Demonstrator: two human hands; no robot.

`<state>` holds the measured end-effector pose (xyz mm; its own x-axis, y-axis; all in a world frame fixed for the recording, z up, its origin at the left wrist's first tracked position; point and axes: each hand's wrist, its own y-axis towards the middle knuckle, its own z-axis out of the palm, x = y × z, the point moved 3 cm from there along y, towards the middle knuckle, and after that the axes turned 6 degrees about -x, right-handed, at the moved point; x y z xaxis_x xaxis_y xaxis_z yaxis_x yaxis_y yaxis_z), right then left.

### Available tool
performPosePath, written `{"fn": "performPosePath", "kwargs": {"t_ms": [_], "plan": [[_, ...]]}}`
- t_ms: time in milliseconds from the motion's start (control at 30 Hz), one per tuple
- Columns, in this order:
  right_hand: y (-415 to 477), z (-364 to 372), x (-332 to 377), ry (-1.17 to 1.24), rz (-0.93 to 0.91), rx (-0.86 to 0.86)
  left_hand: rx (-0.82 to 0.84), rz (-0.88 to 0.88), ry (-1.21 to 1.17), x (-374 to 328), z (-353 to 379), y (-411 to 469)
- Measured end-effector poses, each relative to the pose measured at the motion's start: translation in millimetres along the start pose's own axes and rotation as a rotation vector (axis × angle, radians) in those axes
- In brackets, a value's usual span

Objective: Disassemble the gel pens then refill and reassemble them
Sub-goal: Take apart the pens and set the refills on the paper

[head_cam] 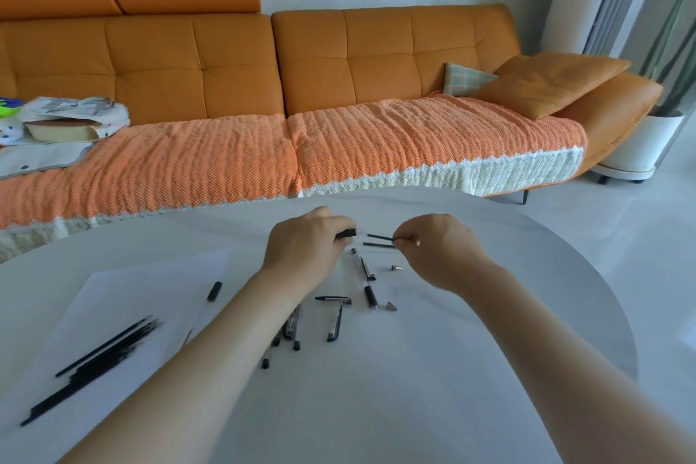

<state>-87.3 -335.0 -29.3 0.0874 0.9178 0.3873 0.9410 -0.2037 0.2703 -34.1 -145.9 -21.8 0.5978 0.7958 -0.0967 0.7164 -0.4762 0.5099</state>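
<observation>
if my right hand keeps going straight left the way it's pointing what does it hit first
Most likely the left hand: the right hand holds a refill aimed at the pen barrel gripped there, though depth is hard to judge.

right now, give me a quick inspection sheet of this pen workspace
surface: white round table, paper sheet on its left
job's things: black refills on the sheet; pen barrels, caps and tips loose at centre
clutter: nothing seen
grippers: left hand holds a pen barrel; right hand pinches a refill at its open end
cables: nothing seen
surroundings: orange sofa, cushions, plant pot
</observation>
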Motion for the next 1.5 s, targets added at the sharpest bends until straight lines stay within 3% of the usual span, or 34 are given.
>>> {"fn": "performPosePath", "kwargs": {"t_ms": [333,900,1067,1333,1500], "plan": [[15,-6,-53,-0.094,0.144,-0.007,0.159,0.034,-0.002,-7,48,42],[19,22,-36,-0.131,-0.008,0.014,0.237,-0.008,-0.150,-4,62,37],[14,14,-12,-0.076,-0.085,-0.012,0.221,-0.065,-0.194,8,37,17],[-20,31,59,0.071,-0.196,0.200,0.253,-0.070,-0.169,39,-2,-49],[-28,42,84,0.004,-0.267,0.257,0.252,-0.088,-0.104,62,-20,-85]]}}
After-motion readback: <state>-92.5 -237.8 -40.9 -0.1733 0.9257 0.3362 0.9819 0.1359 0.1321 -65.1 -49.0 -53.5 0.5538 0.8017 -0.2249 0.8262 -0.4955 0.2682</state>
